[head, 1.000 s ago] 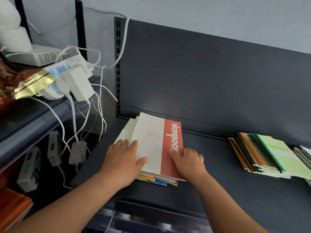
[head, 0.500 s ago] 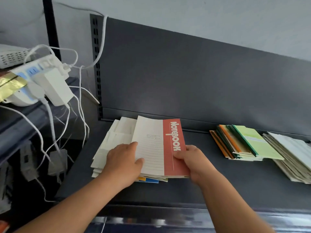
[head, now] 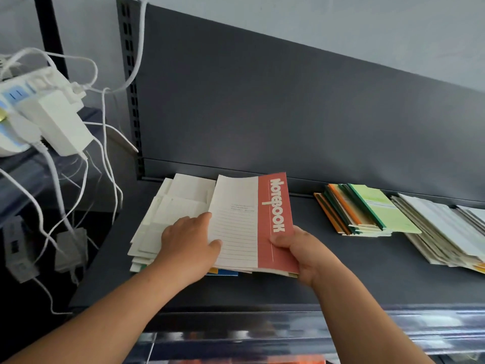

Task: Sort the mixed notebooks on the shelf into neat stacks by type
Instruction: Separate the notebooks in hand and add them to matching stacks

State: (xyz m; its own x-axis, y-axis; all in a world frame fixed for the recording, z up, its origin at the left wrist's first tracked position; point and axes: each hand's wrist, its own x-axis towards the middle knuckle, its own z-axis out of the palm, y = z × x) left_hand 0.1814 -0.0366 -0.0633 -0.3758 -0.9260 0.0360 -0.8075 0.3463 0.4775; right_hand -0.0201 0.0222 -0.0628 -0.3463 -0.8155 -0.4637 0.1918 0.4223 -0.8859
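Observation:
A cream notebook with a red spine band marked "Notebook" (head: 252, 222) lies on top of a loose pile of pale notebooks (head: 173, 206) at the left of the dark shelf (head: 341, 271). My right hand (head: 304, 253) pinches its near right corner, thumb on the red band. My left hand (head: 189, 243) holds its left edge, thumb on the lined cover, fingers over the pale notebooks beside it. Blue and yellow covers peek out under the pile's front edge.
To the right lie a stack of green and orange edged notebooks (head: 364, 214) and a fanned pile of whitish ones (head: 446, 232). A white power strip with adapters and dangling cables (head: 49, 119) hangs at the left, by the slotted upright (head: 131, 88).
The red-banded notebook has lifted slightly and shifted right off the pale pile, which now shows more. My view has swung right, bringing the whitish pile into sight.

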